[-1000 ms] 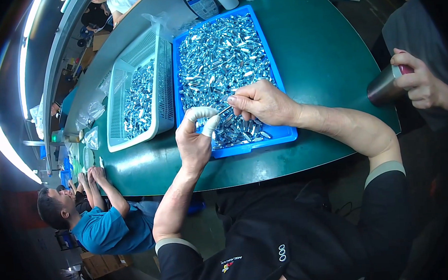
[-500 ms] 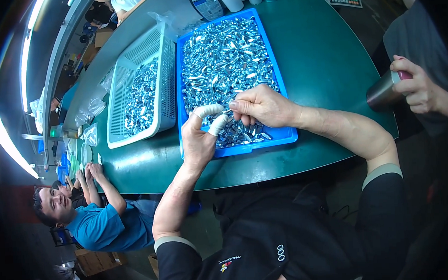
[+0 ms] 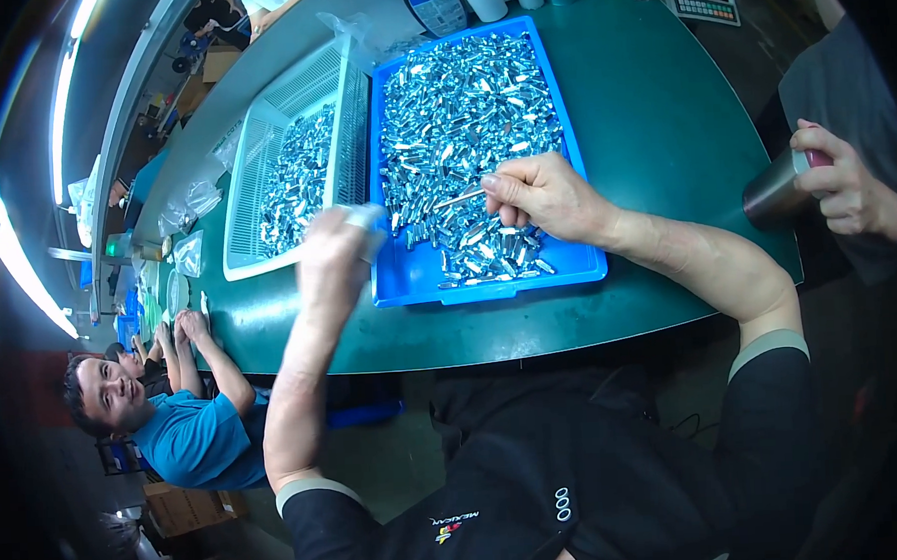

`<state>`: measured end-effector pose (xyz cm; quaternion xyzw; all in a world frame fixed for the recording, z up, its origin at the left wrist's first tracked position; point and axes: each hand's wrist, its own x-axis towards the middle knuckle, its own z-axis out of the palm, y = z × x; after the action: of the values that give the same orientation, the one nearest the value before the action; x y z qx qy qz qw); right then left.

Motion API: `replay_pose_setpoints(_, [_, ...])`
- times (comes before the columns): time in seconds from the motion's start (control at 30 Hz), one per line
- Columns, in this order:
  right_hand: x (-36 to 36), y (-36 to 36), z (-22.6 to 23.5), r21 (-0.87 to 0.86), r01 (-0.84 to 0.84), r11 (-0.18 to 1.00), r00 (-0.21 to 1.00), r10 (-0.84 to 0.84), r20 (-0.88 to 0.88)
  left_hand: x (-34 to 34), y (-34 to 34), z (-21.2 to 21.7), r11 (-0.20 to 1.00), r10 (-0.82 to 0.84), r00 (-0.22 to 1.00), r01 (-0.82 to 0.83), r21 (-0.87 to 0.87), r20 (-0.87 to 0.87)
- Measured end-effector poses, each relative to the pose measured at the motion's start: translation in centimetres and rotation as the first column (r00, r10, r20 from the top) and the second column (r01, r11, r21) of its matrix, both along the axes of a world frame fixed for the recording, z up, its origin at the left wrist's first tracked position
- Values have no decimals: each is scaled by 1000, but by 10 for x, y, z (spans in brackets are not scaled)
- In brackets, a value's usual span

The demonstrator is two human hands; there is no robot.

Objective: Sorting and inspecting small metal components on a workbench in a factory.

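A thin silver metal pin (image 3: pixel 460 197) points left, nearly level, over a blue tray (image 3: pixel 577 189) heaped with shiny metal pieces (image 3: pixel 462 119).

Single head-worn fisheye, looking steeply down from above, close over green table (image 3: pixel 662 121). Blue tray (image 3: pixel 578 264) near centre, toward 12 o'clock; own forearms entering from 6. Straight edges bending at rim. No second view to overlap.
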<state>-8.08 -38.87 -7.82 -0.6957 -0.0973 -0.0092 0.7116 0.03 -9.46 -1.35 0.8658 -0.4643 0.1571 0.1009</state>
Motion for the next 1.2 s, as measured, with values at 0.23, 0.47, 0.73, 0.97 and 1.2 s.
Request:
replay_pose_setpoints(0.23, [2, 21, -23, 58, -36, 998, 998, 39, -54, 3, 19, -70, 983, -47, 998, 40, 176, 34])
replay_pose_setpoints(0.47, [-8, 10, -24, 24, 25, 999, 995, -23, -94, 0, 8, -54, 983, -175, 984, 176, 48, -34])
replay_pose_setpoints(0.73, [26, 10, 63, -61, 340, 939, 920, -318, 230, 13, 19, -68, 981, -182, 982, 179, -70, -43])
replay_pose_setpoints(0.97, [78, 8, 285, 240, 438, 866, 539, -467, 701, 21, 22, -84, 989, -121, 985, 131, 74, -126])
replay_pose_setpoints(1.2, [58, 16, 229, 72, 426, 902, 696, -378, 610, 24, 26, -79, 961, -181, 977, 201, 190, -117])
